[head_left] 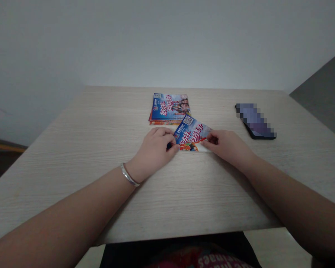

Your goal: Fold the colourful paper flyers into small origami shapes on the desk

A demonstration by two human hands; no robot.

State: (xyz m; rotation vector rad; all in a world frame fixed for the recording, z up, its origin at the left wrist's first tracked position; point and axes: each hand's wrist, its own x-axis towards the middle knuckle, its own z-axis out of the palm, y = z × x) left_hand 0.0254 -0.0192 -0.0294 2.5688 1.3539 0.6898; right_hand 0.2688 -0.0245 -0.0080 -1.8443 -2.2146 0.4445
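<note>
A colourful folded leaflet [192, 131], blue with red lettering and a QR code, is held between my two hands just above or on the table. My left hand [159, 149], with a silver bracelet [130, 175] at its wrist, pinches the leaflet's left edge. On the other side, my right hand [225, 146] grips the lower right edge between thumb and fingers. Part of an orange and white layer shows along the leaflet's lower edge. Just behind lies a stack of similar leaflets [170, 108], its front right corner overlapped by the held one.
A dark phone [255, 121], its screen blurred out, lies at the right on the pale wood-grain table [173, 201]. The table's far edge meets a light wall [167, 44]. Its near edge runs close to my body.
</note>
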